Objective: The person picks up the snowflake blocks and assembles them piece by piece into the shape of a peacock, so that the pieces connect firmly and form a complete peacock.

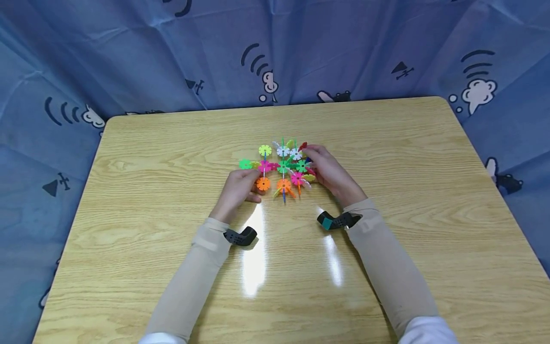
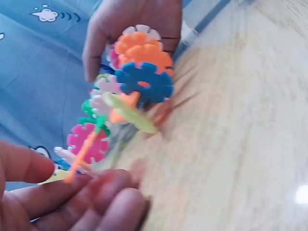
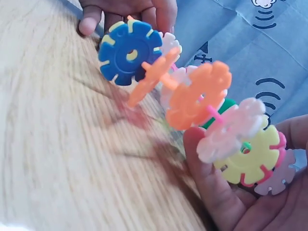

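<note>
A construction of interlocking notched plastic discs (image 1: pixel 283 166), in green, white, pink, orange, yellow, blue and red, is held between both hands near the table's middle. My left hand (image 1: pixel 236 191) pinches its left part, beside an orange disc (image 1: pixel 263 184). At the opposite end, my right hand (image 1: pixel 333 174) grips the outer discs. The left wrist view has thumb and fingers (image 2: pixel 72 207) around an orange disc edge and a pale disc. In the right wrist view a yellow disc (image 3: pixel 257 154) and a white disc (image 3: pixel 231 130) lie against my right thumb; the palm partly hides other discs.
The wood-grain table (image 1: pixel 172 143) extends around both hands, with glare spots in front of them. A blue patterned curtain (image 1: pixel 301 57) hangs along the table's back and sides. Each wrist wears a black camera mount, such as the left mount (image 1: pixel 241 236).
</note>
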`<move>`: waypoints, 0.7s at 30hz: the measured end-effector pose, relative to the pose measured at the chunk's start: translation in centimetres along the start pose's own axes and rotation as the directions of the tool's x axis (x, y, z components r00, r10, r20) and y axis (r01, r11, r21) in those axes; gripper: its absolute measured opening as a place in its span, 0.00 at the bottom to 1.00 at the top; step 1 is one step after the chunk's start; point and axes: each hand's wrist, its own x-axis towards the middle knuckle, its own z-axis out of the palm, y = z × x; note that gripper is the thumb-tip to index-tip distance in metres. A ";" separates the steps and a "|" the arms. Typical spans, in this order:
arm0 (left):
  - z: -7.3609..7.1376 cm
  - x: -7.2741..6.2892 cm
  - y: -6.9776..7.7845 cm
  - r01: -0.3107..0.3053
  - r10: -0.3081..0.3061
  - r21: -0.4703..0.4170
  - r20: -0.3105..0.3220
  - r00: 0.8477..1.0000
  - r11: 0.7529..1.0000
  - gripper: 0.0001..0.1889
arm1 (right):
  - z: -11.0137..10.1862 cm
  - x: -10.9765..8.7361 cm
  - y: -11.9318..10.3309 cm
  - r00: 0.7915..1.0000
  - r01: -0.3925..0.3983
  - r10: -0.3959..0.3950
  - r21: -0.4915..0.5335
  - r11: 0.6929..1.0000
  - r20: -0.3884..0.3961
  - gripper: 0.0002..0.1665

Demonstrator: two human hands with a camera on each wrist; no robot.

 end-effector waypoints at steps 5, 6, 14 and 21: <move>-0.1 -0.3 0.4 -0.014 0.008 0.097 0.053 0.999 0.995 0.21 | 0.0 0.0 0.0 0.999 0.007 -0.010 -0.093 0.996 -0.033 0.36; -0.1 -0.4 0.4 -0.019 0.012 0.114 0.059 0.998 0.993 0.21 | 0.0 0.0 -0.1 0.999 0.007 -0.012 -0.114 0.993 -0.043 0.36; 0.0 -0.6 0.5 -0.028 0.014 0.190 0.075 0.997 0.981 0.20 | 0.7 -0.5 -0.4 0.991 0.001 -0.040 -0.292 0.957 -0.129 0.37; -0.3 -0.5 0.4 -0.033 0.015 0.201 0.093 0.996 0.979 0.21 | 0.8 -0.7 -0.3 0.988 0.060 -0.113 -0.408 0.911 -0.107 0.33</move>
